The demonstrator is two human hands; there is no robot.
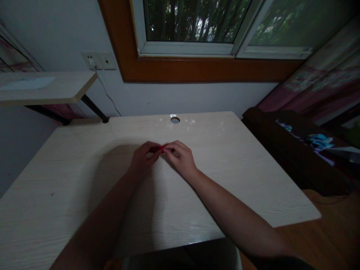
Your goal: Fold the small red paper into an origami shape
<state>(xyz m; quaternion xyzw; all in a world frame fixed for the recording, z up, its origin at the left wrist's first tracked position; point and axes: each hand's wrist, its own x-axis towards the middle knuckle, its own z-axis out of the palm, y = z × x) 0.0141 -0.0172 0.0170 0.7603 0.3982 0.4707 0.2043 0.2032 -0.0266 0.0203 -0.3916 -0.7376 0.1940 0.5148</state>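
Note:
A small red piece, perhaps folded paper or ribbon, is pinched between both hands over the middle of the desk. My left hand grips its left side between thumb and fingertips. On the right side, my right hand pinches it the same way, and the fingertips of the two hands nearly meet. Most of the red piece is hidden behind the fingers, so its full shape cannot be made out.
The pale wooden desk has a round cable hole near its back edge. At the left stands a raised shelf on black legs, with a paper sheet on it. A dark brown piece of furniture with cloth items lies right of the desk.

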